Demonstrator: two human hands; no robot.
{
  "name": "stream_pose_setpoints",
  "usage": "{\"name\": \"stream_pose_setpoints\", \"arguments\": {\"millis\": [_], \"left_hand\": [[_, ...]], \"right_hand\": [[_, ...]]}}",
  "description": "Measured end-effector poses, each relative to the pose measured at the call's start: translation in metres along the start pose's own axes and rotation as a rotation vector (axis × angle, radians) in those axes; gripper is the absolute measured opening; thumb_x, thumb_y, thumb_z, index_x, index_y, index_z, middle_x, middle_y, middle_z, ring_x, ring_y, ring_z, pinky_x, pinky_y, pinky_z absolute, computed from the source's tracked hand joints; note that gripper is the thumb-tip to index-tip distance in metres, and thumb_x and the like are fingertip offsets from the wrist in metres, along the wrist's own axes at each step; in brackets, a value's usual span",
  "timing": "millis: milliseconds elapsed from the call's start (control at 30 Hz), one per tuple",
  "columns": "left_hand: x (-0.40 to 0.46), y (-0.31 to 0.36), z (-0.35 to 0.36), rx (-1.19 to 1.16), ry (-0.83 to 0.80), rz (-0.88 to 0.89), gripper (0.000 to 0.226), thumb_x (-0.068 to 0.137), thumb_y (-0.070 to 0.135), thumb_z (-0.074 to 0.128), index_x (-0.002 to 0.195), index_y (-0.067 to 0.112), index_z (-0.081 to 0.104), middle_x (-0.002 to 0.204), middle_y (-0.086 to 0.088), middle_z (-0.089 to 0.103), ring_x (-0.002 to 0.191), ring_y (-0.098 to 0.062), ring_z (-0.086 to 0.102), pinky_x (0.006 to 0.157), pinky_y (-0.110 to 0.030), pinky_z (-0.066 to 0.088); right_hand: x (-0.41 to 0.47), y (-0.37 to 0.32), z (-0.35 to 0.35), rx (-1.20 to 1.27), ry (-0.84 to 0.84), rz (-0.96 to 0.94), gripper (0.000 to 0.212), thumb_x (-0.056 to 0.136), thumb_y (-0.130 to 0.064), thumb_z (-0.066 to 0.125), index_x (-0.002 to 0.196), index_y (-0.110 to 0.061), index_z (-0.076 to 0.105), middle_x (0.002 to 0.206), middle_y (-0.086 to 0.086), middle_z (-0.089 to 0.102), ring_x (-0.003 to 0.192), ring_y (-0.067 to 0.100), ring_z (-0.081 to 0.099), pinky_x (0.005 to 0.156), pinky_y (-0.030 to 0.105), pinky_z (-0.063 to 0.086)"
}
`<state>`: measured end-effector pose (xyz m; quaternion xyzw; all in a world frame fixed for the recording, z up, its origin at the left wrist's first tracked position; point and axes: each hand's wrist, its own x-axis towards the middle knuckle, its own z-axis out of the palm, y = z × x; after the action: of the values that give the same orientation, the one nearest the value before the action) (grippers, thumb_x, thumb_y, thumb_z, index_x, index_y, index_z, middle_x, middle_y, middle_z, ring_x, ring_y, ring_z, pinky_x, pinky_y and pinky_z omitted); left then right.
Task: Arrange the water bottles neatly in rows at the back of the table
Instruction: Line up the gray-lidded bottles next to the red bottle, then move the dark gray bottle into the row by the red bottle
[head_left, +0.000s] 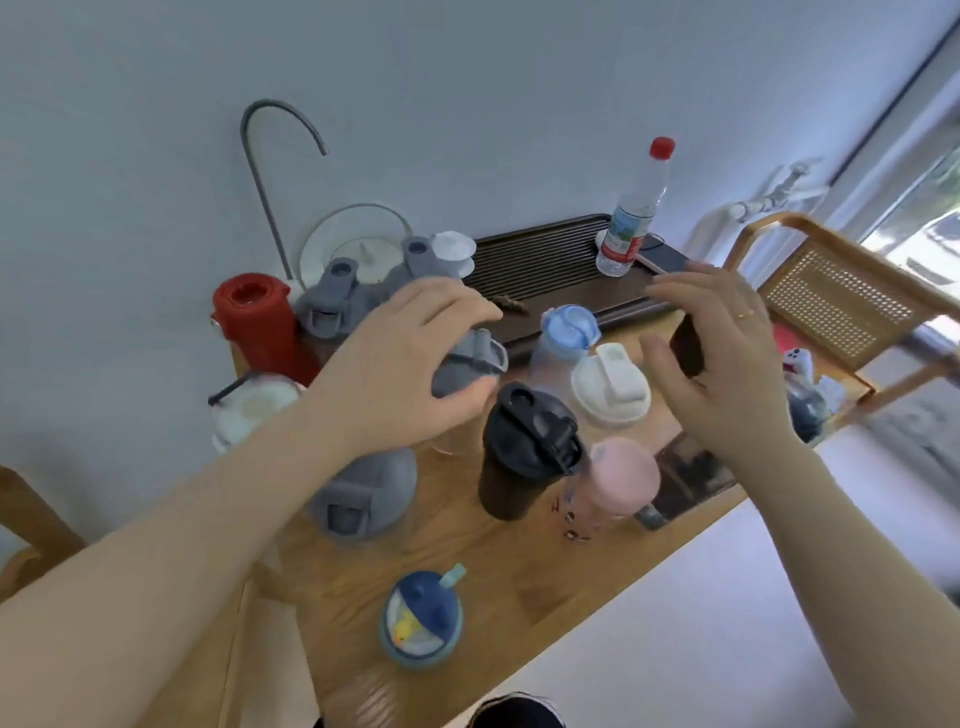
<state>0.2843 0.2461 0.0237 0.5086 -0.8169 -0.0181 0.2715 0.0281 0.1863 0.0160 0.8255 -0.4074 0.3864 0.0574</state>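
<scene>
Left hand (410, 358) clamped over the cap of a grey-lidded bottle (470, 366), fingers wrapped round it. Right hand (722, 358) hovers spread wide, holding nothing. Between the two hands: blue-lidded bottle (569, 327) and white-lidded bottle (610, 384). Just below the left hand: black tumbler (524, 447), pink bottle (621, 478) beside it. Beyond the left hand, near the wall: red bottle (260, 317), more grey lids. All on the wooden worktop (519, 587).

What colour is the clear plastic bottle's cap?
Red cap, clearest in the head view.
</scene>
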Motion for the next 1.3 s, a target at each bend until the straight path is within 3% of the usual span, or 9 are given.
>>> {"name": "stream_pose_setpoints", "arguments": {"millis": [100,200,300,433,600,767,1033,1167,1300], "left_hand": [[0.033,0.042,0.033,-0.047,-0.033,0.056,0.049,0.077,0.038,0.05,0.116,0.009,0.055,0.12,-0.01,0.057,0.114,-0.017,0.044,0.1,-0.023,0.03],[0.052,0.068,0.07,-0.073,-0.07,0.052,0.048,0.077,0.039,0.05,0.117,0.013,0.054,0.125,-0.009,0.055,0.117,-0.022,0.048,0.101,-0.034,0.039],[0.053,0.085,0.096,-0.131,-0.032,-0.006,0.042,0.078,0.036,0.048,0.114,0.014,0.057,0.119,-0.005,0.059,0.112,-0.016,0.05,0.098,-0.028,0.04],[0.038,0.1,0.113,-0.161,0.068,-0.115,0.036,0.079,0.029,0.045,0.107,0.011,0.059,0.106,-0.001,0.061,0.095,0.001,0.048,0.084,-0.008,0.037],[0.017,0.111,0.115,-0.132,0.112,-0.23,0.033,0.079,0.032,0.044,0.105,0.017,0.057,0.102,0.009,0.054,0.091,0.002,0.047,0.079,-0.018,0.044],[0.009,0.125,0.103,-0.221,0.155,-0.37,0.039,0.074,0.043,0.045,0.11,0.031,0.052,0.101,0.023,0.053,0.094,0.007,0.051,0.076,-0.012,0.046],[0.042,0.176,0.057,-0.479,0.206,-0.417,0.077,0.049,0.058,0.069,0.115,0.052,0.029,0.112,0.03,0.049,0.104,0.011,0.049,0.085,-0.008,0.043],[0.045,0.176,0.021,-0.468,0.351,-0.485,0.082,0.052,0.052,0.08,0.115,0.053,0.027,0.108,0.028,0.049,0.098,0.008,0.053,0.082,-0.015,0.045],[0.035,0.156,-0.02,-0.407,0.474,-0.553,0.073,0.058,0.044,0.078,0.116,0.039,0.034,0.102,0.019,0.057,0.09,0.0,0.058,0.072,-0.013,0.046]], "right_hand": [[-0.027,0.057,-0.035,-0.135,0.104,0.243,0.045,0.08,-0.034,0.055,0.114,-0.005,0.055,0.116,0.02,0.061,0.114,0.036,0.05,0.102,0.057,0.035],[-0.058,0.093,-0.054,0.235,0.002,0.61,0.077,0.067,-0.049,0.058,0.131,-0.011,0.039,0.127,0.01,0.051,0.12,0.027,0.048,0.103,0.05,0.039],[-0.083,0.116,-0.051,0.612,-0.261,0.784,0.09,0.055,-0.05,0.066,0.134,-0.026,0.03,0.12,-0.004,0.053,0.12,0.021,0.05,0.103,0.038,0.04],[-0.099,0.129,-0.031,0.654,-0.409,0.707,0.068,0.066,-0.017,0.081,0.119,-0.034,0.041,0.109,-0.018,0.057,0.103,0.001,0.055,0.088,0.016,0.045],[-0.095,0.132,-0.019,0.588,-0.35,0.591,0.052,0.071,-0.02,0.077,0.116,-0.023,0.051,0.104,-0.012,0.058,0.098,0.007,0.055,0.077,0.006,0.04],[-0.075,0.115,-0.05,0.416,-0.214,0.386,0.061,0.059,-0.051,0.069,0.102,-0.009,0.058,0.095,0.006,0.066,0.09,0.023,0.06,0.077,0.042,0.054],[0.036,0.034,-0.116,0.445,-0.046,0.173,0.05,0.062,-0.057,0.07,0.092,-0.022,0.053,0.081,-0.014,0.058,0.076,0.001,0.055,0.066,0.011,0.041],[0.077,-0.016,-0.119,0.518,0.02,0.129,0.054,0.063,-0.059,0.069,0.096,-0.018,0.056,0.088,-0.007,0.063,0.079,0.006,0.058,0.066,0.025,0.049],[0.103,-0.07,-0.109,0.706,0.01,0.105,0.055,0.062,-0.057,0.071,0.098,-0.017,0.059,0.09,-0.005,0.066,0.079,0.006,0.06,0.063,0.022,0.047]]}}
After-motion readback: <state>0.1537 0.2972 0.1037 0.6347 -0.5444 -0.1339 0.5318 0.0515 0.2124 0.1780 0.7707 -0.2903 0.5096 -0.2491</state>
